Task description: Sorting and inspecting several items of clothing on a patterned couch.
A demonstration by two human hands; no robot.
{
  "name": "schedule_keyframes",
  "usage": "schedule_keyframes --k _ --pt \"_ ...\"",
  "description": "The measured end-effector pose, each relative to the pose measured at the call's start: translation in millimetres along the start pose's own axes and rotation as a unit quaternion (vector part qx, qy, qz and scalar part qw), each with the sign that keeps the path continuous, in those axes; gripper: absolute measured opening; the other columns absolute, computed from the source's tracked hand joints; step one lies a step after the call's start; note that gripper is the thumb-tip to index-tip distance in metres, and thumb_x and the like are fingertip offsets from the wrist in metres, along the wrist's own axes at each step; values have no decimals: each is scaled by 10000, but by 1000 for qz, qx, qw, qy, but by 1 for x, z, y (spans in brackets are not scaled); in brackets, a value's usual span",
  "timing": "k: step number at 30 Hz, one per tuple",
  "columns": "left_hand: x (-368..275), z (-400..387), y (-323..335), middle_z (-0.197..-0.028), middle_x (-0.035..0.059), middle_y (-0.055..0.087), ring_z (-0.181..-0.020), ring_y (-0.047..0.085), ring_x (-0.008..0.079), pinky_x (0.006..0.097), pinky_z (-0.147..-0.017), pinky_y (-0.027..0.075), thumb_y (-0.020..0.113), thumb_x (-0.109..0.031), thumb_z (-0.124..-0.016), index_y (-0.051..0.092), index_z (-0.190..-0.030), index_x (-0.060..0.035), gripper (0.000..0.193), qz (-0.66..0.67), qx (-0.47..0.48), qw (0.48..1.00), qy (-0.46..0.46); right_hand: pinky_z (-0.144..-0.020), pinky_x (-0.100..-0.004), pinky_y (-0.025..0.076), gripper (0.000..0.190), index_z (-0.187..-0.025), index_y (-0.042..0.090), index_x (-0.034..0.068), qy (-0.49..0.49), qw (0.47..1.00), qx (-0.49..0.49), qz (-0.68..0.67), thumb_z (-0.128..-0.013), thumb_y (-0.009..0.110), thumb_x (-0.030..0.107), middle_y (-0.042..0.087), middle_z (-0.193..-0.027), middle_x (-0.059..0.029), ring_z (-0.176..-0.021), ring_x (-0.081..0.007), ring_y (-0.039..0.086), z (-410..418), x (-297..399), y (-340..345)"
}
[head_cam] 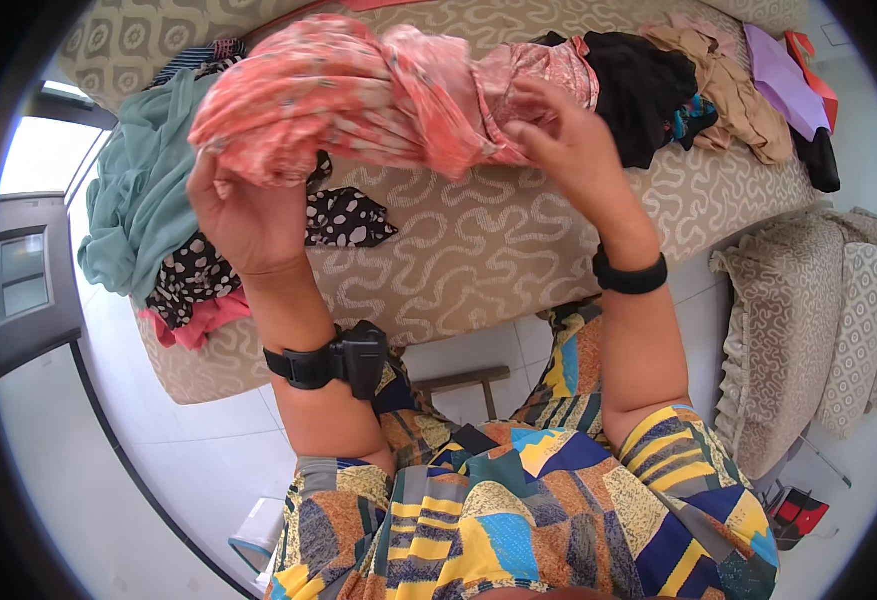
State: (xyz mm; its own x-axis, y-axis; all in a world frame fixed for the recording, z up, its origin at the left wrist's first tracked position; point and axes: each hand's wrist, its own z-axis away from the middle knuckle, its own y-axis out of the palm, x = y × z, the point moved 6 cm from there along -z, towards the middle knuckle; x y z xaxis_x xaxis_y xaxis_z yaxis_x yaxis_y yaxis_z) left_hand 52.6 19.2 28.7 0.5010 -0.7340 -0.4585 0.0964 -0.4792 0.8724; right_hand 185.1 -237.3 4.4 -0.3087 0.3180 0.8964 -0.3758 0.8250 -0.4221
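A coral patterned cloth [311,97], bunched and twisted, is held up over the sofa seat [453,262]. It is partly blurred. My left hand [239,214] grips its left end from below, and folds of fabric cover some of the fingers. At the right end, my right hand [577,142] is beside the cloth, thumb and forefinger spread with a gap between them. Whether its fingertips touch the fabric is hard to see. A pink patterned piece with a trimmed edge [577,64] shows behind my right hand; I cannot tell whether it belongs to the same cloth.
On the sofa's left lie a sage-green cloth [145,180], black-and-white spotted fabric [348,217] and a pink cloth [209,319]. To the right are black [641,90], tan [746,112] and lilac [783,79] pieces. A covered seat [783,322] stands at right, a wooden bar [461,379] below.
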Motion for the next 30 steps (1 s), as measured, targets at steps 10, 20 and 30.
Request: schedule_keyframes --k 10,20,30 --pt "22 17 -14 -1084 146 603 -1009 571 252 441 -940 450 539 -317 -797 571 -1045 -37 376 87 -62 994 -31 -759 -261 504 645 -1413 417 93 -31 994 88 -58 -832 698 121 598 -1244 -151 -867 -136 618 8 35 52" --pt "44 5 29 -1010 107 601 -907 576 163 304 -816 474 622 -113 -819 546 -1019 -21 233 -89 98 984 -121 -903 -295 469 288 -1152 577 -4 -96 960 1 -263 -912 538 151 624 -1114 -68 -1039 -156 592 -4 27 6" --pt "72 12 47 -1055 133 639 -949 600 186 308 -857 474 693 -123 -708 581 -1169 -45 481 -564 142 806 -115 -946 -294 459 381 -1277 489 -17 -101 932 67 -343 -910 557 56 572 -1246 -127 -1083 -169 576 4 63 26"
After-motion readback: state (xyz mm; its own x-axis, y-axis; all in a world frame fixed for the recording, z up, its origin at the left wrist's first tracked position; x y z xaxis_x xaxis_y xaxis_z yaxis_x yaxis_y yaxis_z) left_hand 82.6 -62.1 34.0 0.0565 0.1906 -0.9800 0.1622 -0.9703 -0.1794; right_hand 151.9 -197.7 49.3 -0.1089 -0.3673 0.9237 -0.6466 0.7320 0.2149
